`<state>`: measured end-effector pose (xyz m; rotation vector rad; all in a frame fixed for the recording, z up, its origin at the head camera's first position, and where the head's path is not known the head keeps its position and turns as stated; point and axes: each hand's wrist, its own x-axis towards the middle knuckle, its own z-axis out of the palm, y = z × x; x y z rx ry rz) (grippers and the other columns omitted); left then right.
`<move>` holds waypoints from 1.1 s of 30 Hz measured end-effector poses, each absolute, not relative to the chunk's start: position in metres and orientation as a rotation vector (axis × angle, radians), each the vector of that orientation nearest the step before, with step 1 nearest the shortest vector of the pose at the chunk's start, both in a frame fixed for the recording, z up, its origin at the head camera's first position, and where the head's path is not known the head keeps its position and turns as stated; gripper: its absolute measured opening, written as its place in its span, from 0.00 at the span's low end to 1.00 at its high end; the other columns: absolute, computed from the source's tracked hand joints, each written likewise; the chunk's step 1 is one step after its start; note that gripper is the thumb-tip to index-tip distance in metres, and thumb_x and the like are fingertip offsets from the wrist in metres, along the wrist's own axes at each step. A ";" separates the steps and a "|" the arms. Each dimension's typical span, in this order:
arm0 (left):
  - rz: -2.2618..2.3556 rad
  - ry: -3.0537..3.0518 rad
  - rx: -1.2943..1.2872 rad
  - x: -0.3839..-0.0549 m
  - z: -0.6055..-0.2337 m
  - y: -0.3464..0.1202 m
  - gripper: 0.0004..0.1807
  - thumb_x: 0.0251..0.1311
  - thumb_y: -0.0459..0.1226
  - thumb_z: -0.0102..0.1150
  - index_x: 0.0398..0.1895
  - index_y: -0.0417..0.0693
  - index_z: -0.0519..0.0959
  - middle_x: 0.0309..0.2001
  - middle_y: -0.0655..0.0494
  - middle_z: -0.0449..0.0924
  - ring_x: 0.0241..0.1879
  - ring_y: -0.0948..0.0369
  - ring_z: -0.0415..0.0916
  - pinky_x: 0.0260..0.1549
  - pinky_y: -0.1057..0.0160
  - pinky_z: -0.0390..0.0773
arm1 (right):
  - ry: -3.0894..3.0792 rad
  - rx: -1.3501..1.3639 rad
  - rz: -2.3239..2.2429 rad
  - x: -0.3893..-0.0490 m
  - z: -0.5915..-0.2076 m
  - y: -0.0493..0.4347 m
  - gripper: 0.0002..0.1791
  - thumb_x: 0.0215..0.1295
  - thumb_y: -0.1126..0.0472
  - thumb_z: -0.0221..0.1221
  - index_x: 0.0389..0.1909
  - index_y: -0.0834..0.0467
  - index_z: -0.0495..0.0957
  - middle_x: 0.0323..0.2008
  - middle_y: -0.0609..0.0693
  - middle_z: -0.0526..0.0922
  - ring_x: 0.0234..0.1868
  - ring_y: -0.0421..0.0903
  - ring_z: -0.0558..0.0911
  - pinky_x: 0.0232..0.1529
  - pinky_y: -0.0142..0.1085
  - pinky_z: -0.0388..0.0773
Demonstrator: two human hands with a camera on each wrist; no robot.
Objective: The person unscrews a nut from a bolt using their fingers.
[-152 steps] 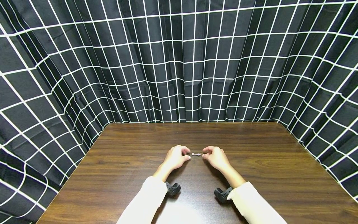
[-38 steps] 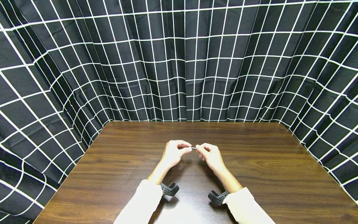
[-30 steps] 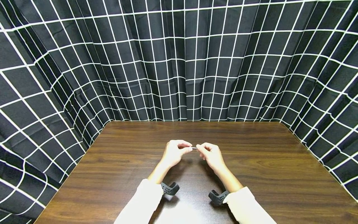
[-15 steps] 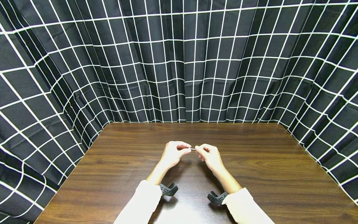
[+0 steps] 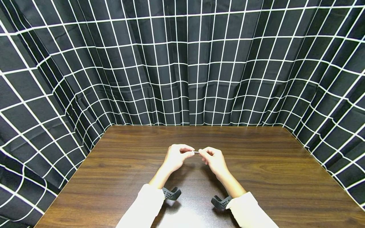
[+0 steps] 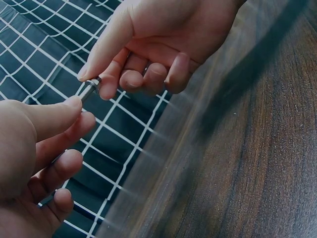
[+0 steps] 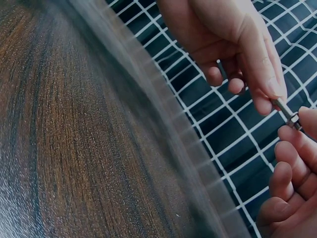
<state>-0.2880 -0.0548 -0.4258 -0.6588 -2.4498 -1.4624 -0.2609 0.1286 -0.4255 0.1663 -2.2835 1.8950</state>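
A small metal bolt [image 5: 196, 152] is held between both hands above the table, roughly level. My left hand [image 5: 175, 157] pinches one end between thumb and index finger, and those fingertips hide that end. In the left wrist view the bare shaft [image 6: 87, 92] shows between the two hands. A hex nut [image 7: 294, 120] sits on the bolt at the fingertips of my right hand [image 5: 215, 160], whose thumb and index finger pinch that end. The other fingers of both hands are loosely bent below.
Under the hands lies a dark wood-grain table [image 5: 137, 142]. A black curtain with a white grid [image 5: 182, 69] stands behind it and along both sides. Each wrist carries a dark grey camera mount [image 5: 172, 193] near a white sleeve [image 5: 142, 205].
About five seconds ago the bolt lay on the table between both hands. It is now lifted and pinched at both ends. Over the last second the hands hold almost the same pose.
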 end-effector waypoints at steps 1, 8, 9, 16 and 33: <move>-1.456 -2.451 -0.660 -0.288 -0.426 -0.055 0.09 0.55 0.38 0.69 0.37 0.45 0.87 0.33 0.62 0.87 0.31 0.68 0.81 0.31 0.66 0.76 | -2.284 0.171 1.900 -0.258 -0.422 0.128 0.13 0.65 0.63 0.62 0.30 0.73 0.78 0.18 0.55 0.75 0.17 0.42 0.71 0.22 0.31 0.68; -1.461 -2.443 -0.671 -0.288 -0.426 -0.055 0.07 0.55 0.38 0.69 0.37 0.47 0.87 0.33 0.62 0.87 0.32 0.66 0.81 0.32 0.67 0.76 | -2.292 0.176 1.893 -0.244 -0.403 0.124 0.11 0.65 0.67 0.60 0.29 0.75 0.77 0.19 0.62 0.75 0.17 0.42 0.71 0.23 0.30 0.68; -1.465 -2.444 -0.669 -0.288 -0.427 -0.055 0.07 0.55 0.38 0.69 0.37 0.47 0.87 0.33 0.62 0.86 0.32 0.66 0.81 0.32 0.67 0.76 | -2.292 0.175 1.895 -0.244 -0.402 0.124 0.11 0.65 0.67 0.60 0.30 0.75 0.77 0.19 0.62 0.75 0.17 0.42 0.71 0.23 0.30 0.68; -1.483 -2.434 -0.663 -0.289 -0.428 -0.055 0.06 0.55 0.37 0.69 0.36 0.47 0.87 0.32 0.63 0.86 0.30 0.68 0.80 0.30 0.66 0.76 | -2.275 0.161 1.903 -0.261 -0.425 0.128 0.13 0.64 0.64 0.63 0.31 0.73 0.78 0.17 0.53 0.75 0.17 0.41 0.71 0.22 0.31 0.68; -1.489 -2.420 -0.645 -0.288 -0.427 -0.054 0.06 0.55 0.37 0.69 0.35 0.46 0.87 0.31 0.63 0.86 0.29 0.67 0.80 0.30 0.66 0.75 | -2.196 0.173 1.906 -0.265 -0.435 0.128 0.07 0.61 0.66 0.65 0.35 0.67 0.82 0.18 0.48 0.75 0.18 0.40 0.71 0.21 0.29 0.68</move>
